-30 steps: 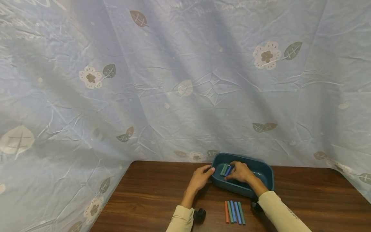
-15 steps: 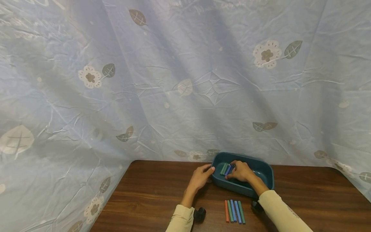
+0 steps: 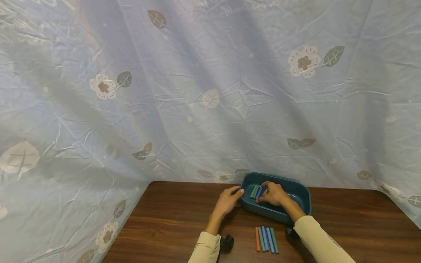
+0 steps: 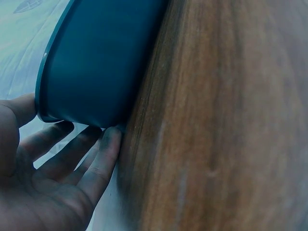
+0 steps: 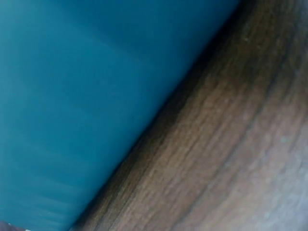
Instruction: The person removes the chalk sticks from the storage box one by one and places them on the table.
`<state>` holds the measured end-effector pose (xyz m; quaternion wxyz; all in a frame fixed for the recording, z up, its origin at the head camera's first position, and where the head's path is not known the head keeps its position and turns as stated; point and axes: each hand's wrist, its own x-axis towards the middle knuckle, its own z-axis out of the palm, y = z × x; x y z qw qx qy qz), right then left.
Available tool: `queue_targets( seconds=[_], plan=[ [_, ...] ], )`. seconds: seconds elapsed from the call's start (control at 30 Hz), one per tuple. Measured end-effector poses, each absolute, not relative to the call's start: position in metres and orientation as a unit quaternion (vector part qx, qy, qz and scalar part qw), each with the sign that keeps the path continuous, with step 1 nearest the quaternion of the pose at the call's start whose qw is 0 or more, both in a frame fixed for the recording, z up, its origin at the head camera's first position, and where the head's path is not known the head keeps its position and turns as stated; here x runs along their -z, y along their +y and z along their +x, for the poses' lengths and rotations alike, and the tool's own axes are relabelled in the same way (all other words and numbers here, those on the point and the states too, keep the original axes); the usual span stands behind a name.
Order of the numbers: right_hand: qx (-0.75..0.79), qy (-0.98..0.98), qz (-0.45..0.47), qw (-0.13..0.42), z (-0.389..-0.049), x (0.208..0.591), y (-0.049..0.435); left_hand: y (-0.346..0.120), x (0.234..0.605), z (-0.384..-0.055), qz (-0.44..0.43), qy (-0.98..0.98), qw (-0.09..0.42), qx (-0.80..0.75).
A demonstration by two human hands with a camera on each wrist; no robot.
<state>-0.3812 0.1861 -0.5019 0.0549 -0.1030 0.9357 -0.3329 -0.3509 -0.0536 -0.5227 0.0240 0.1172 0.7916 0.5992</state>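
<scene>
A dark teal plastic bin (image 3: 263,211) stands at the back of the table. My left hand (image 3: 228,202) grips its left end, thumb over the rim. In the left wrist view the fingertips (image 4: 113,134) press the bin's outer wall from the side and below. Inside the bin, my right hand (image 3: 274,193) pinches a slim blue stick (image 3: 258,193) lengthwise, thumb near one end and a finger at the other. Green sticks (image 3: 254,191) lie just left of it on the bin floor. The right wrist view holds mostly the bin's wall (image 5: 86,96), so the right fingers are hidden there.
On the brown wooden table (image 3: 171,219), in front of the bin, several sticks lie side by side: an orange-red stick (image 3: 257,239) at the left, then green and blue ones. A patterned grey-blue curtain (image 3: 210,128) hangs right behind the table's back edge.
The right thumb and the blue stick have shifted very slightly. The left hand, the bin and the row of sticks on the table have stayed in place.
</scene>
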Motion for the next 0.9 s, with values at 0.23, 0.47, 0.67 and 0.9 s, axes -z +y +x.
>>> queue_targets(
  seconds=[0.23,0.47,0.67,0.9],
  plan=[
    [0.345,0.929,-0.129,0.044,-0.384,0.505,0.194,-0.053,0.523,-0.351,0.115,0.791,0.025,-0.6],
    [0.354,0.926,-0.125,0.04,-0.378,0.497,0.191,-0.053,0.523,-0.349,0.12,0.782,0.022,-0.611],
    [0.363,0.922,-0.134,0.029,-0.374,0.489,0.186,-0.053,0.524,-0.352,0.123,0.783,0.025,-0.609],
    [0.364,0.92,-0.147,0.022,-0.365,0.478,0.182,-0.054,0.524,-0.353,0.118,0.782,0.033,-0.611]
  ],
)
